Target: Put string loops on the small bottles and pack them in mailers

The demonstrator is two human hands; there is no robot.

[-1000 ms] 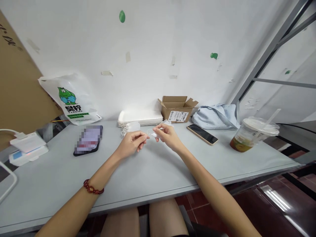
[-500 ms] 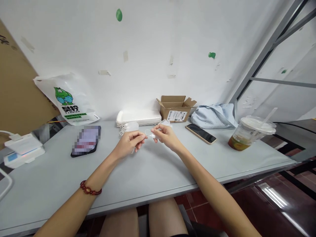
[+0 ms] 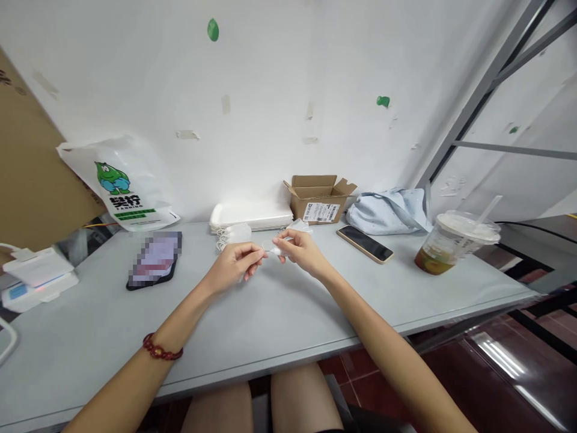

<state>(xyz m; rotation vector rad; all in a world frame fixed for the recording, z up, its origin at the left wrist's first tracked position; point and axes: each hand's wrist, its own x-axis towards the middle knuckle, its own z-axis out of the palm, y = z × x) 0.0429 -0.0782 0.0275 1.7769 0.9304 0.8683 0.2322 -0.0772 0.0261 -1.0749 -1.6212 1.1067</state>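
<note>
Your left hand [image 3: 234, 266] and right hand [image 3: 300, 251] meet above the table [image 3: 279, 313], both pinching a small white cable piece [image 3: 270, 246]. It runs left-right between your fingertips, its plug end at the right hand.

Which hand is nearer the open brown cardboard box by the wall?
Right. The right hand sits just in front of the open brown cardboard box; the left hand lies farther to the box's left.
</note>
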